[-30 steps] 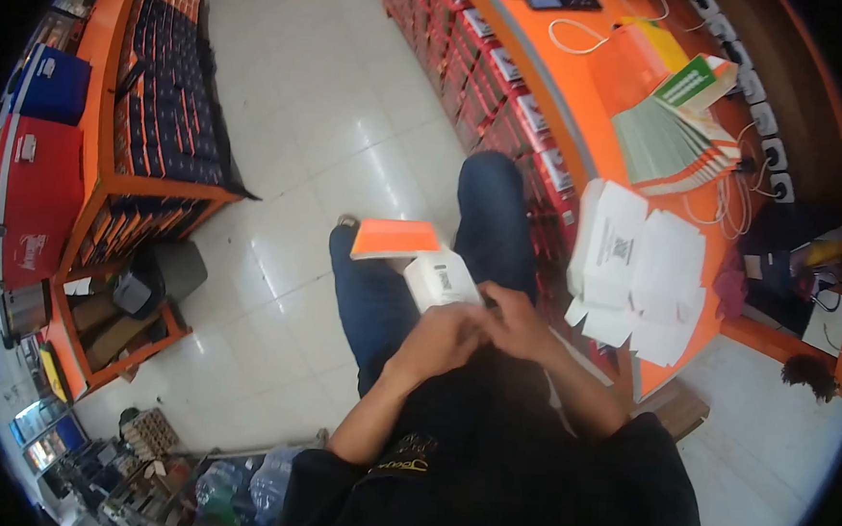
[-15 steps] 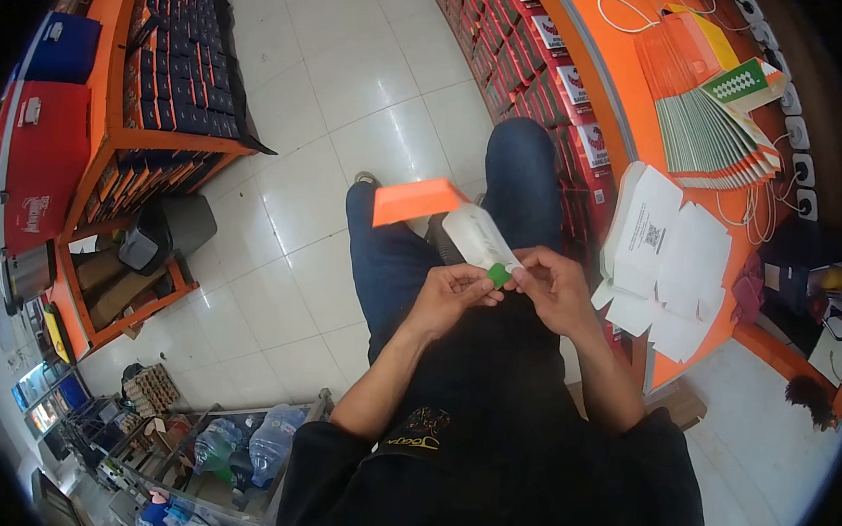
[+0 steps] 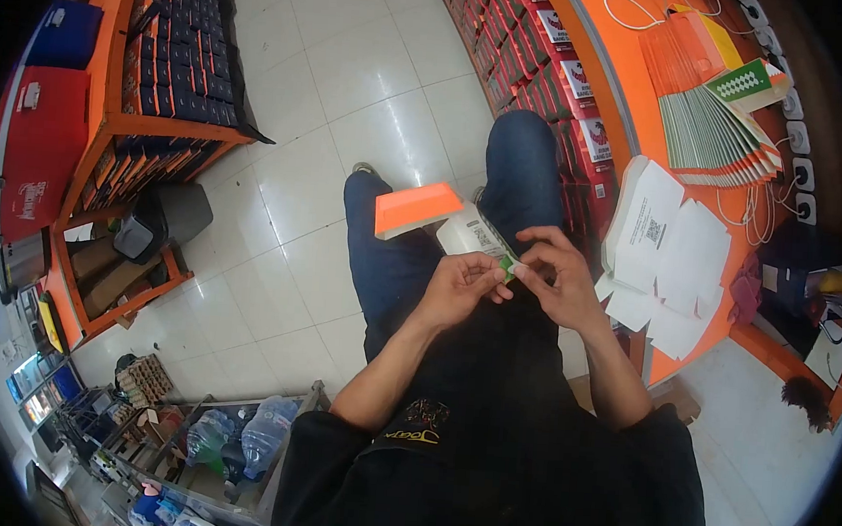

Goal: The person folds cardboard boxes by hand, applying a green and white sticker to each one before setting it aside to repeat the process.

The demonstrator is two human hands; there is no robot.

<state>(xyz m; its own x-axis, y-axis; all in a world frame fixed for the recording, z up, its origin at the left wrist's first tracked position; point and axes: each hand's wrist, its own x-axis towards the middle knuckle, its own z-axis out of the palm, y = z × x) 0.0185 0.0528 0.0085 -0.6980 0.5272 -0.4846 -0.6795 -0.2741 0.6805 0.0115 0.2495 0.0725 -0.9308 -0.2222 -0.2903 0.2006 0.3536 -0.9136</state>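
Observation:
A folding carton (image 3: 467, 235) stands out from my hands above my knees. Its white side carries a printed code, and a tilted orange flap (image 3: 416, 210) forms the far end. At the near end a small green tab (image 3: 507, 265) shows between my fingers. My left hand (image 3: 460, 283) has its thumb and fingers closed on this green end. Opposite it, my right hand (image 3: 557, 279) pinches the same end with thumb and bent fingers, its index finger raised above. The fingers partly hide the near edge of the carton.
On the orange table to the right are white flattened cartons (image 3: 642, 236) and a fanned stack of green-edged cartons (image 3: 713, 136), with white cables nearby. Red boxes (image 3: 547, 88) fill the space beneath. Left are a shelf of dark boxes (image 3: 182, 65), a grey bin (image 3: 178, 214) and plastic bottles (image 3: 266, 437).
Both hands have shifted slightly at the carton's near end, and less of the green tab shows. My right index finger has lifted. The white side has turned, exposing more of its printed code.

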